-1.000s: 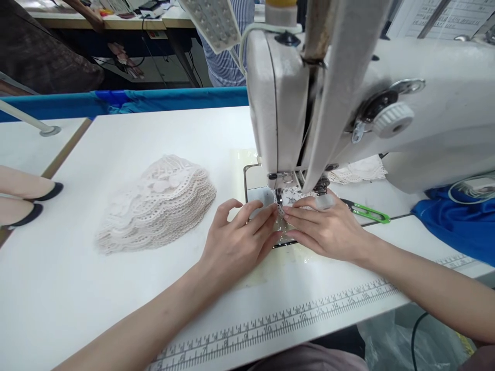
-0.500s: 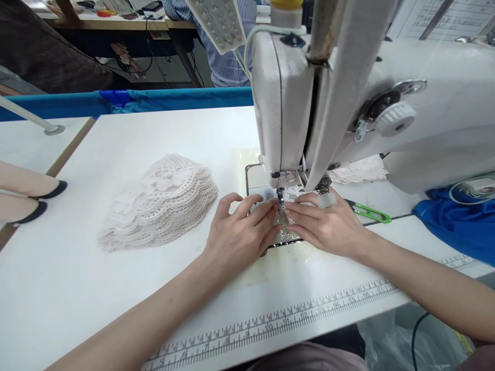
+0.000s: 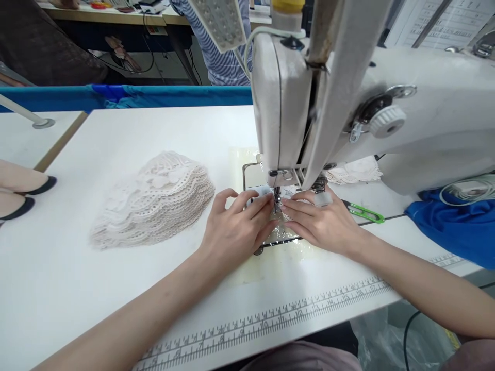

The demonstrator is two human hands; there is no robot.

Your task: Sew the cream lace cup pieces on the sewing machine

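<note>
At the tabletop (image 3: 216,129) before me: one left hand (image 3: 235,226), one right hand (image 3: 328,221), one sewing machine (image 3: 270,103), one lace stack (image 3: 154,201) of uncountable layers, one pair of green snips (image 3: 365,212), one blue cloth (image 3: 448,232), one ruler (image 3: 266,326).

The white bench (image 3: 58,299) is marked along its near side with a ruler scale (image 3: 270,324). On it are laid 1 stack of lace pieces (image 3: 154,206), a green-and-black tool (image 3: 365,212) and bunched blue cloth (image 3: 444,229); a sewing machine (image 3: 284,103) is mounted toward the right.
</note>
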